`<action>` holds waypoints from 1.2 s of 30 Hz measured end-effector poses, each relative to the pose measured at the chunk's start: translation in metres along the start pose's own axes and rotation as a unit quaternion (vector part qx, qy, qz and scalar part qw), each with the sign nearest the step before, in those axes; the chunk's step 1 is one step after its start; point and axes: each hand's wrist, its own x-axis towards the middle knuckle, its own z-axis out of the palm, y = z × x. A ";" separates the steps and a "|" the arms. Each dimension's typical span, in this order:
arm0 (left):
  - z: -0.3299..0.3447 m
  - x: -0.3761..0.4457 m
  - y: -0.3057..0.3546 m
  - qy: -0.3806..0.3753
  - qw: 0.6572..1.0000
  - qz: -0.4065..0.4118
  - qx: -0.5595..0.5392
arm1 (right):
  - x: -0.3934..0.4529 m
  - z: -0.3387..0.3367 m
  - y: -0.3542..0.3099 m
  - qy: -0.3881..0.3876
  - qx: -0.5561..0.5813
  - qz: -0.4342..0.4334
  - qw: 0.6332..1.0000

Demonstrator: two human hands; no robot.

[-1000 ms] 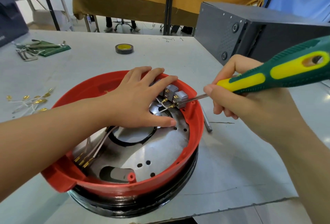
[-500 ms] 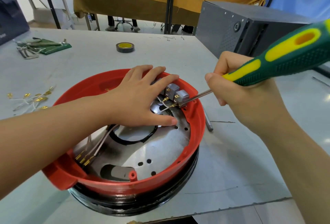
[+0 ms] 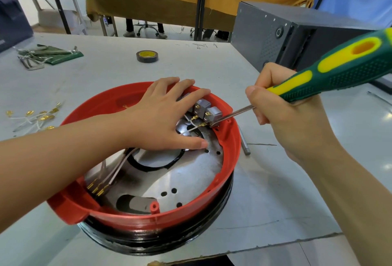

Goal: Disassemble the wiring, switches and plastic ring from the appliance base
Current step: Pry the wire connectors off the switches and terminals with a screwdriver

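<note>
The appliance base is a red plastic ring on a black rim, with a bare metal plate inside. Two grey switches sit at its far inner wall, with white wires and brass terminals below them. My left hand lies flat inside the ring, fingers straight, touching the switches and the far rim. My right hand grips a green and yellow screwdriver. Its metal tip sits under the right-hand switch. More wires with brass ends lie at the near left of the plate.
Loose wires with brass terminals lie on the white table, left of the base. A tape roll and a green pouch with metal tools sit further back. A dark grey box stands at the right. A metal rod lies beside the base.
The screwdriver handle has swung upward, so its shaft now slopes down more steeply and its tip sits lower under the right switch. My left hand has stayed in place.
</note>
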 end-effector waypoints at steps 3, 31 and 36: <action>-0.001 0.000 0.000 0.001 1.000 0.000 0.000 | 0.000 -0.001 0.005 0.008 0.043 0.024 0.999; 0.001 0.001 -0.001 0.009 1.000 0.001 -0.009 | 0.002 -0.006 -0.004 -0.055 -0.059 -0.042 0.996; 0.000 0.000 0.001 0.002 1.000 -0.001 -0.011 | 0.003 -0.004 0.001 -0.040 -0.015 -0.028 0.999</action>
